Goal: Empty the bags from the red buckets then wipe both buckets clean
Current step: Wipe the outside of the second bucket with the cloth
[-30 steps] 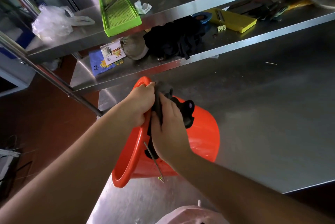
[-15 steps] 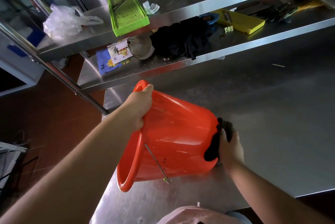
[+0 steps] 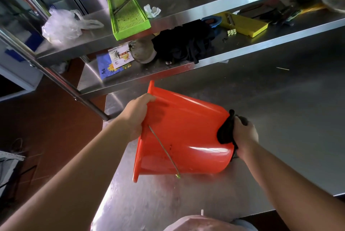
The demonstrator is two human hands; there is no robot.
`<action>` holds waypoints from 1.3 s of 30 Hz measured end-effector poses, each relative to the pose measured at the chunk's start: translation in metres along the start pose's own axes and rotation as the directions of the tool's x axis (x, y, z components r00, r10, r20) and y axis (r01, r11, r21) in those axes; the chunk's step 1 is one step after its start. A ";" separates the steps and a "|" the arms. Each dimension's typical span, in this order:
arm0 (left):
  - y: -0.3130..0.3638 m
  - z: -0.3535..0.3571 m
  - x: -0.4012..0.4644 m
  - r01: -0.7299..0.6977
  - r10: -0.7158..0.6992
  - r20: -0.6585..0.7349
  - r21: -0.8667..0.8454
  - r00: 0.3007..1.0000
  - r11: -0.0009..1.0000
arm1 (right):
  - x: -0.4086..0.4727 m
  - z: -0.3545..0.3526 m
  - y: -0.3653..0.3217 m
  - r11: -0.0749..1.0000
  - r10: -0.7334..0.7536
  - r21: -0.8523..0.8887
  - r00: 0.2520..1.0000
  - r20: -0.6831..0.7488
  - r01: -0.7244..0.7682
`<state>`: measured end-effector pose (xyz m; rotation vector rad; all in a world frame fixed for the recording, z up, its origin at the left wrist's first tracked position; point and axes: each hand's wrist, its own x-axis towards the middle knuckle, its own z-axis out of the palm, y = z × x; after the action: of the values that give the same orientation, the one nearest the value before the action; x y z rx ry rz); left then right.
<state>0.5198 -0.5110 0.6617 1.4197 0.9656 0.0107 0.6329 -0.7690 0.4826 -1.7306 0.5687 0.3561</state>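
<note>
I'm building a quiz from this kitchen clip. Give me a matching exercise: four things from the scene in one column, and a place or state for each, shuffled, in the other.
Things:
1. red bucket
2. black cloth
3. green slicer
4. yellow slicer

Places or states:
A. lying on the upper shelf
B. pressed against the bucket's base by the right hand
C. tipped on its side, rim gripped by the left hand
D. lying on the lower shelf

Pairs: 1-C, 2-B, 3-A, 4-D
</note>
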 end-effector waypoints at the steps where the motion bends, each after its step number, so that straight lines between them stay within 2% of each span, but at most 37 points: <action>1: -0.002 -0.001 0.001 -0.020 0.020 0.000 -0.021 1.000 1.000 | 0.004 0.000 -0.003 1.000 0.006 -0.001 1.000 -0.007 -0.006; 4: -0.017 -0.005 0.000 -0.103 0.106 0.111 -0.035 0.988 0.994 | 0.014 -0.001 -0.007 0.999 0.038 -0.037 0.998 -0.041 -0.040; 6: -0.031 -0.007 -0.005 -0.101 0.101 0.171 -0.006 0.980 0.995 | 0.019 -0.001 -0.007 0.996 0.058 -0.060 0.997 -0.051 -0.061; 10: -0.033 0.000 -0.006 -0.120 0.117 0.056 0.042 0.992 0.992 | 0.021 0.002 -0.008 0.996 0.040 -0.077 0.999 -0.037 -0.043; 12: -0.024 0.000 -0.005 -0.093 0.094 0.024 -0.012 0.995 0.996 | 0.021 0.004 -0.007 0.997 0.054 -0.061 0.999 -0.006 -0.054; 14: -0.020 -0.006 -0.003 -0.071 0.078 0.105 -0.067 0.991 0.995 | 0.021 0.006 -0.006 0.996 0.076 -0.038 0.997 0.020 -0.075; 17: -0.024 -0.013 -0.005 -0.034 0.048 0.256 -0.056 0.965 0.998 | 0.020 0.008 -0.001 0.995 0.082 -0.058 0.997 0.017 -0.081; 20: -0.028 -0.008 -0.008 -0.027 0.032 0.226 -0.027 0.974 0.999 | 0.009 0.007 -0.001 0.991 0.002 -0.135 1.000 -0.002 -0.003; 22: -0.027 -0.004 -0.006 -0.029 0.031 0.202 -0.013 0.979 0.999 | -0.006 0.006 -0.003 0.970 -0.142 -0.196 0.990 0.018 0.142; 24: -0.024 -0.001 -0.004 -0.029 0.028 0.178 0.004 0.984 1.000 | -0.026 0.009 -0.005 0.903 -0.322 -0.282 0.945 0.052 0.323; 27: -0.018 0.002 0.000 -0.010 0.010 0.153 0.000 0.988 1.000 | -0.065 0.023 -0.015 0.735 -0.561 -0.380 0.818 0.123 0.562; 30: -0.015 0.006 0.004 -0.001 0.001 0.128 -0.004 0.992 1.000 | -0.105 0.044 -0.036 0.606 -0.700 -0.280 0.666 0.257 0.745; 33: -0.012 0.013 0.007 -0.044 0.041 0.075 0.033 0.996 0.999 | -0.139 0.068 -0.060 0.482 -0.767 -0.138 0.493 0.411 0.865; 34: -0.011 0.015 0.008 -0.057 0.054 0.062 0.051 0.997 0.997 | -0.148 0.075 -0.065 0.476 -0.768 -0.088 0.463 0.442 0.875; 36: -0.010 0.014 0.008 -0.071 0.069 0.035 0.079 0.997 0.994 | -0.159 0.085 -0.070 0.497 -0.759 -0.057 0.466 0.455 0.866; 39: -0.006 0.008 0.013 -0.034 0.033 0.009 0.093 0.999 0.995 | -0.160 0.089 -0.063 0.417 -0.779 -0.159 0.442 0.445 0.895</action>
<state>0.5293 -0.5123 0.6484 1.5207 0.9462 -0.0153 0.5400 -0.6436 0.5979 -2.0389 -0.7236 -0.0368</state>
